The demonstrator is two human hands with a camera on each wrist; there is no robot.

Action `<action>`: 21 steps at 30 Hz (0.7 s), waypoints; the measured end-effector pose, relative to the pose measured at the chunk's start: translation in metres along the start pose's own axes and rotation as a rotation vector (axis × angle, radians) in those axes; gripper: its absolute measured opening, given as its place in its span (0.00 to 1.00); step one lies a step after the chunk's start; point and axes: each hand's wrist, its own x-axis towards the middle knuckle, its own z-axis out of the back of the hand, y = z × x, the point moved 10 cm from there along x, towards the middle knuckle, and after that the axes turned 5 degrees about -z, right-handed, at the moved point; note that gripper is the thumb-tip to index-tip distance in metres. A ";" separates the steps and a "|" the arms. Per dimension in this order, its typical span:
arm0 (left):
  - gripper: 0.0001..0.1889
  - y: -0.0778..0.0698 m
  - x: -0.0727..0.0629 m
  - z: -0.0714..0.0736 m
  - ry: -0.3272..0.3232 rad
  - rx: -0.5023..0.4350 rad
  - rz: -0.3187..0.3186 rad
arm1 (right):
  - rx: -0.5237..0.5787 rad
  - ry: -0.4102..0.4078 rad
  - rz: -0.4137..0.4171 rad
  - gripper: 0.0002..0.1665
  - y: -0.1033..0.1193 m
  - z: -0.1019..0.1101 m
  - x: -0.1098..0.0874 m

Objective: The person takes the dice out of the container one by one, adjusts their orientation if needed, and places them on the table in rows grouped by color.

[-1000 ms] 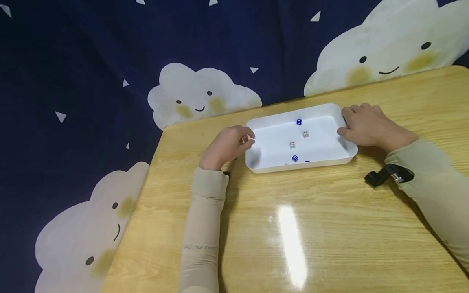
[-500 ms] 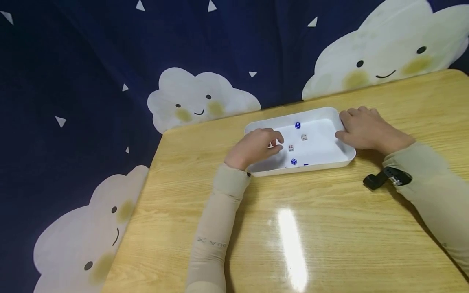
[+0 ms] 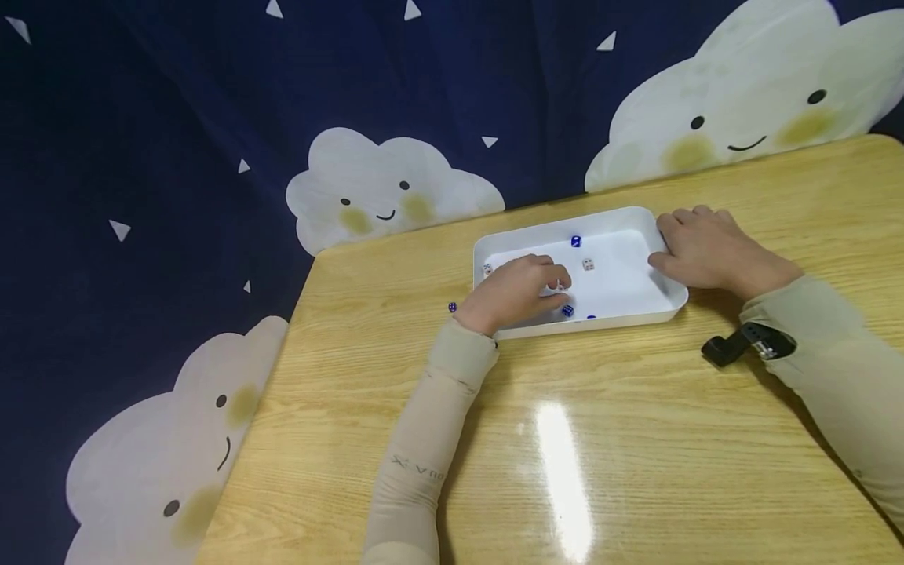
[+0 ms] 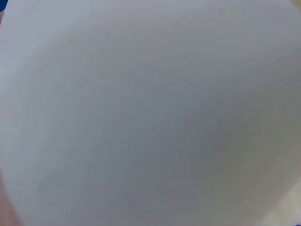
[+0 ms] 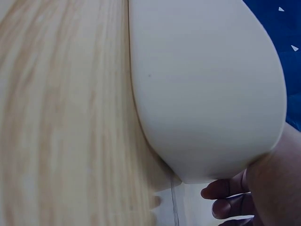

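Observation:
My left hand (image 3: pixel 519 289) reaches into a white tray (image 3: pixel 628 318), thumb and fingertips round a white die (image 3: pixel 561 287) with reddish pips. A blue die (image 3: pixel 568 311) lies just below the thumb. My right hand (image 3: pixel 713 249) grips the tray's right end, thumb inside the rim; in the right wrist view its fingers (image 5: pixel 230 188) show beyond the tray wall (image 5: pixel 207 89). Further inside lie another white die (image 3: pixel 588 264) and a blue die (image 3: pixel 576 242). At the tray's left end sits one more white die (image 3: pixel 487 269). Blurred tray wall (image 4: pixel 141 117) fills the left wrist view.
A blue die (image 3: pixel 453 307) lies on the wooden table (image 3: pixel 339 377), outside the tray's left end. Another blue die (image 3: pixel 592 317) barely shows over the near wall. A dark blue curtain (image 3: pixel 176 157) with printed clouds hangs behind the table.
My left hand has moved right, from the tray's left rim to the white die in the middle. The left-end white die and the blue die on the table now show. My right hand stays put.

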 end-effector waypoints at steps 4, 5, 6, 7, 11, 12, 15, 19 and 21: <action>0.14 -0.001 0.000 -0.003 0.004 -0.027 -0.008 | -0.003 -0.001 0.002 0.35 -0.001 0.000 -0.001; 0.14 0.000 0.000 -0.004 0.008 -0.038 -0.004 | -0.002 -0.002 0.003 0.35 -0.001 0.000 -0.001; 0.14 0.000 0.000 -0.005 0.016 -0.048 0.001 | -0.002 -0.004 0.005 0.34 -0.001 0.000 -0.001; 0.14 0.000 0.000 -0.006 0.024 -0.054 0.007 | -0.001 -0.006 0.005 0.34 -0.002 0.000 -0.002; 0.16 0.000 0.002 -0.010 0.046 -0.107 0.018 | 0.000 -0.008 0.003 0.35 -0.003 0.001 -0.003; 0.16 -0.001 0.002 -0.012 0.052 -0.117 0.017 | -0.002 -0.006 0.004 0.35 -0.003 0.001 -0.002; 0.15 -0.003 0.003 -0.015 0.055 -0.143 -0.005 | -0.005 -0.003 0.007 0.36 -0.002 0.000 -0.001; 0.13 -0.008 0.004 -0.018 0.053 -0.137 -0.045 | -0.008 -0.013 0.014 0.35 -0.001 0.001 0.000; 0.12 -0.009 0.005 -0.019 0.053 -0.132 -0.057 | -0.005 -0.009 0.012 0.35 -0.002 0.000 0.000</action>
